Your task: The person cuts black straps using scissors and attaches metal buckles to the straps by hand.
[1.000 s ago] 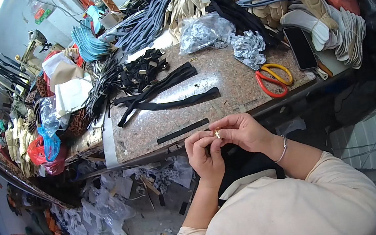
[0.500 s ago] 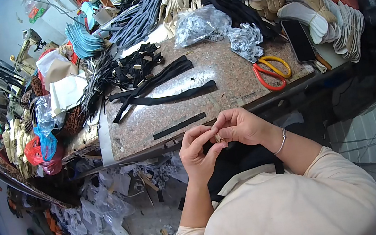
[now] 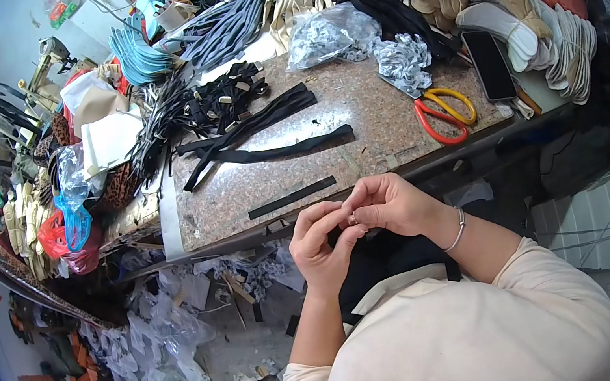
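Observation:
My left hand [image 3: 320, 245] and my right hand [image 3: 389, 206] meet just off the table's front edge, fingertips touching. Between them is a small metallic-looking piece [image 3: 353, 219], mostly covered by the fingers; its kind is unclear. My right thumb and index finger pinch it, and my left fingers curl in against its other side. On the tabletop just ahead lies a short flat black strip [image 3: 292, 198]. Beyond it, two longer black fabric strips [image 3: 278, 147] lie crossed.
Red-and-yellow-handled scissors [image 3: 446, 114] and a phone [image 3: 489, 65] lie on the right of the stone-topped table [image 3: 383, 126]. A plastic bag [image 3: 332, 34] of silvery pieces sits at the back. Black straps with buckles [image 3: 227, 99] are heaped left. Plastic scraps [image 3: 176, 330] litter the floor.
The fingertips have shifted slightly around the small piece, and less of it shows now. The whole view has tilted a little; the things on the table have stayed put.

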Demonstrator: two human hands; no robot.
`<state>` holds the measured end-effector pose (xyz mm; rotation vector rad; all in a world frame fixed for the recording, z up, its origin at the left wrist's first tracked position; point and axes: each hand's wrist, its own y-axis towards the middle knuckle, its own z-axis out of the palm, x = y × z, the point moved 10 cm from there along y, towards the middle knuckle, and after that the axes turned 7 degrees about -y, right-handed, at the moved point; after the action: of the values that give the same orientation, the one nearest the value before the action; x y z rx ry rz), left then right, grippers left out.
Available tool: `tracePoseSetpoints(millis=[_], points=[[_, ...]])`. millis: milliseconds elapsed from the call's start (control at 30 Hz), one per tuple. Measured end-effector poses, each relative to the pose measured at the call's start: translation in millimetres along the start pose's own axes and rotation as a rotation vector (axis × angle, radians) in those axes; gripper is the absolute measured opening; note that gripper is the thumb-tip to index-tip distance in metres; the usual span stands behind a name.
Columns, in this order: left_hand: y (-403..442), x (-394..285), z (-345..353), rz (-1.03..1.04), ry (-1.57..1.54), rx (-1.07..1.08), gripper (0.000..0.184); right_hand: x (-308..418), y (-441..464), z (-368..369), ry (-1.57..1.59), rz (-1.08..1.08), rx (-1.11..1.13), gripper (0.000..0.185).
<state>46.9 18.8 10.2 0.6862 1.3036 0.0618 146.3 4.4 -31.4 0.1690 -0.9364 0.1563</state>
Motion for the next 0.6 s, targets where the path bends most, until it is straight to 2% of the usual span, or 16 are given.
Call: tracePoseSetpoints(millis=[133, 333, 600], points=[[1.1, -1.2, 2.2, 0.026, -0.088, -0.054, 0.029, 2.0, -2.8, -5.5, -0.007, 0.002, -0.047, 0.012], [-0.7, 5.7, 4.7, 0.019, -0.024, -0.01, 0.03, 1.2, -3.5, -11.2, -0.053, 0.005, -0.044, 0.013], [-7.1, 22.5, 0.1, -0.083, -0.086, -0.044, 0.028, -7.6, -3.3, -13.6, -0.033, 0.006, -0.069, 0.014]])
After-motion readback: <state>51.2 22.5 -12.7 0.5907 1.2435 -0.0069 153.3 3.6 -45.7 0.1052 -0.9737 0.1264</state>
